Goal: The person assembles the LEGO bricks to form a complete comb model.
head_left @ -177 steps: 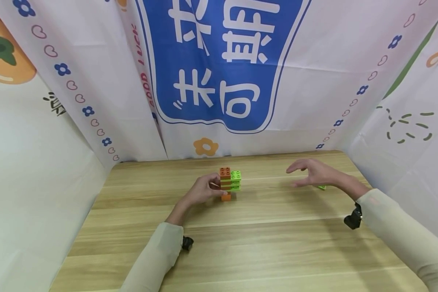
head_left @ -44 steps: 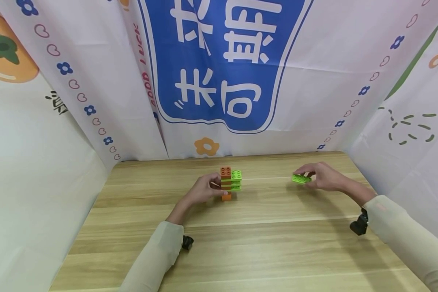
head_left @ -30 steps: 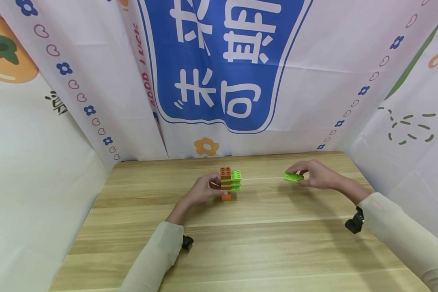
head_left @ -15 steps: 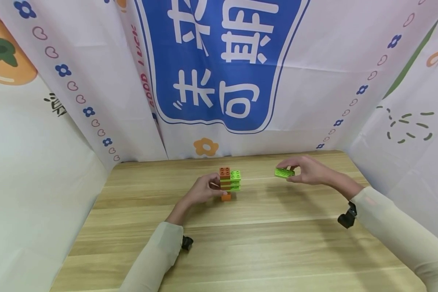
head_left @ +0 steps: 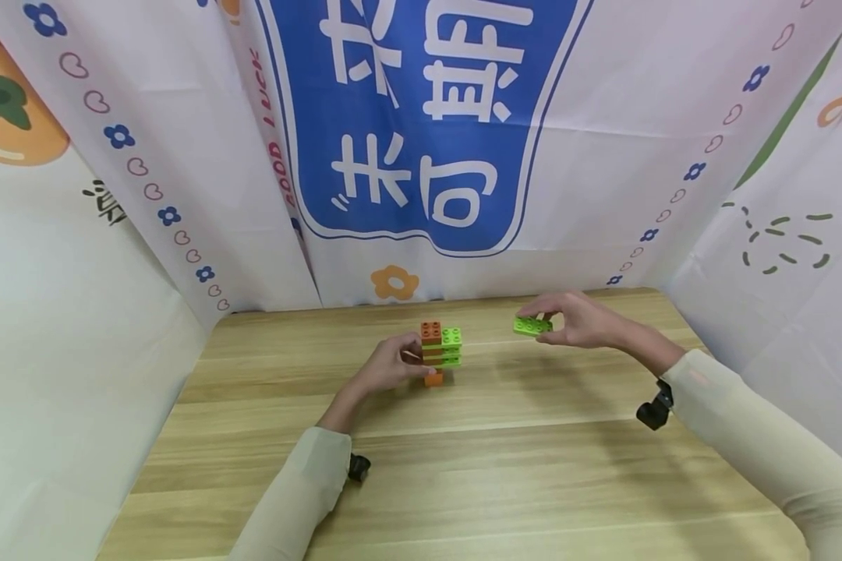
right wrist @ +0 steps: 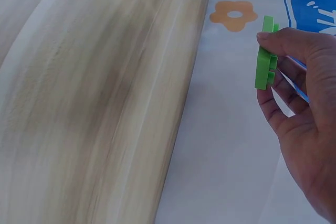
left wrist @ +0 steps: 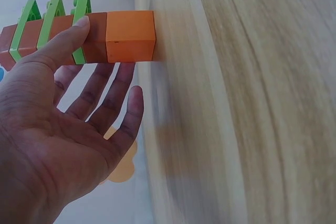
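Note:
A small upright tower of toy building bricks (head_left: 431,335) stands on the table. It has an orange brick (left wrist: 131,36) at its foot and reddish-brown bricks above, with three thin green bricks (head_left: 452,336) between them jutting out to the right. My left hand (head_left: 389,364) grips the tower from the left, thumb in front and fingers behind. To the right, my right hand (head_left: 581,321) pinches a loose flat green brick (head_left: 532,326) above the table, studs up. In the right wrist view, thumb and fingers hold this green brick (right wrist: 264,59) by its long sides.
The wooden table (head_left: 421,475) reaches back to a white printed cloth (head_left: 596,195) with a blue panel. More white cloth hangs at the left and right sides. A black wrist camera (head_left: 654,408) sits on the right wrist.
My right hand reached out with nothing in it at first, then took up the green brick. It has since carried it left toward the tower. The left hand and tower stay put.

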A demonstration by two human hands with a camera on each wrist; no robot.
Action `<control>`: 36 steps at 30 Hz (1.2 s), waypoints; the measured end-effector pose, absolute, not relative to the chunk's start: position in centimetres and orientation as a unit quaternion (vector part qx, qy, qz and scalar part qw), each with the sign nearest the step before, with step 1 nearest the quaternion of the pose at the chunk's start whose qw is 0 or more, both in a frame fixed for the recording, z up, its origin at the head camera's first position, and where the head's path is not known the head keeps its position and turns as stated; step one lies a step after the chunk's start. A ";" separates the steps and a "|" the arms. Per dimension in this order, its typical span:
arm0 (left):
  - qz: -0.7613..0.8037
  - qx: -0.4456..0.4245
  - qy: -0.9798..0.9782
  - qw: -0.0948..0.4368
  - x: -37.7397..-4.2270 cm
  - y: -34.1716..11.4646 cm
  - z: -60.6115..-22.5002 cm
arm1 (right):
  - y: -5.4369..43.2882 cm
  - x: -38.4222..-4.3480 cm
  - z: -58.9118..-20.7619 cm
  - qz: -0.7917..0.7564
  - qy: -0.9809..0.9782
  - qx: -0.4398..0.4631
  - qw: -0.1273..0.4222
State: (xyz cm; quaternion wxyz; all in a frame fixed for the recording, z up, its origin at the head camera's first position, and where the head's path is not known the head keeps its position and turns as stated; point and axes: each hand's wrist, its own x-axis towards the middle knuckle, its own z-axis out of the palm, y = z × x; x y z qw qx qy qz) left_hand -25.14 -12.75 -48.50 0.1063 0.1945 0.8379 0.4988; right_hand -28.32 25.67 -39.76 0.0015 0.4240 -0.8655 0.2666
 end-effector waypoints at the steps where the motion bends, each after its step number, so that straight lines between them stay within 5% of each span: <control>1: 0.498 0.196 0.838 0.105 -25.1 -12.7 -48.5 | 25.6 -28.3 -39.7 0.268 -0.864 0.426 0.001; 36: 0.501 0.187 0.838 0.108 -25.1 -12.6 -48.4 | 20.1 -28.5 -36.9 0.272 -0.836 0.476 -0.017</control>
